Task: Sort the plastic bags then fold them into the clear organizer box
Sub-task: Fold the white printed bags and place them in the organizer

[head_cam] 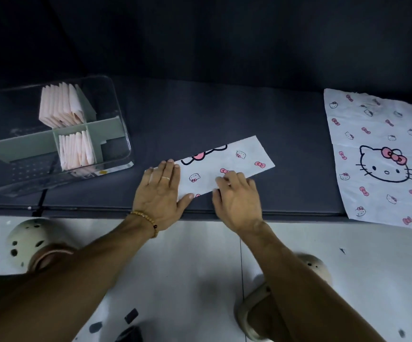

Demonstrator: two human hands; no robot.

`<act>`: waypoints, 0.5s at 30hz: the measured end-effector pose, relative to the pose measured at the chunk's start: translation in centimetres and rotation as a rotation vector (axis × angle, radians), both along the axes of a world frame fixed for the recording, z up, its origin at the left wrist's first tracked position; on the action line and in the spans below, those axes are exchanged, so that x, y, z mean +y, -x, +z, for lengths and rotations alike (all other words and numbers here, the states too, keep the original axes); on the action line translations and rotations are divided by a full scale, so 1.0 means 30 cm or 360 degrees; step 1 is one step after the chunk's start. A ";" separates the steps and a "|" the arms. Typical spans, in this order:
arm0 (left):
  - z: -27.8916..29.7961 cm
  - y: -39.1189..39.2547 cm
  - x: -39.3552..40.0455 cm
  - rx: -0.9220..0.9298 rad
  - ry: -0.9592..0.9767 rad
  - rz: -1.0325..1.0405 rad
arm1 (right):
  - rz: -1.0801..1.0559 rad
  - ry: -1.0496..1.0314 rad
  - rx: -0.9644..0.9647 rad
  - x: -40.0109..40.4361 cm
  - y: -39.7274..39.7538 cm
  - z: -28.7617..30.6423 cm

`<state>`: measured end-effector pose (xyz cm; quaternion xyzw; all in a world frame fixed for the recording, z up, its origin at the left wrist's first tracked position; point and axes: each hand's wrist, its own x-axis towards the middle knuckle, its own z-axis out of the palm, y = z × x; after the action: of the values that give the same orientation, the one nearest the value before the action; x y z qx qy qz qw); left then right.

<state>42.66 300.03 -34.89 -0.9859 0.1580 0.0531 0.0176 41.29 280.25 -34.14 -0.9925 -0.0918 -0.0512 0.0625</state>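
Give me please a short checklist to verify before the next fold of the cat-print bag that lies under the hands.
1. Left hand presses the folded strip flat at its left end: ok.
2. Right hand has the near edge of the strip, fingers curled on it: ok.
3. Strip edges line up evenly along the fold: cannot tell, the hands cover part.
4. Clear organizer box stands within reach at the left: ok.
5. Free compartment for the strip: cannot tell; two hold pink folded bags.
6. Unfolded bag lies apart at the right, not in the way: ok.
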 end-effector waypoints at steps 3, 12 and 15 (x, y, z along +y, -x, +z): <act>-0.002 0.064 0.049 0.0099 0.0063 -0.0054 | -0.0022 -0.0006 0.0074 0.021 0.017 -0.006; 0.019 0.052 0.168 0.0225 0.0274 -0.0473 | 0.0119 0.0045 0.0291 0.024 0.019 0.003; 0.034 0.043 0.142 0.0168 0.0490 -0.0309 | 0.0278 -0.0067 0.0212 0.078 0.022 0.013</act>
<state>41.37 304.29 -33.88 -0.9529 0.2592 0.0781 -0.1368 40.62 282.60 -33.75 -0.9804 -0.1727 0.0185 0.0935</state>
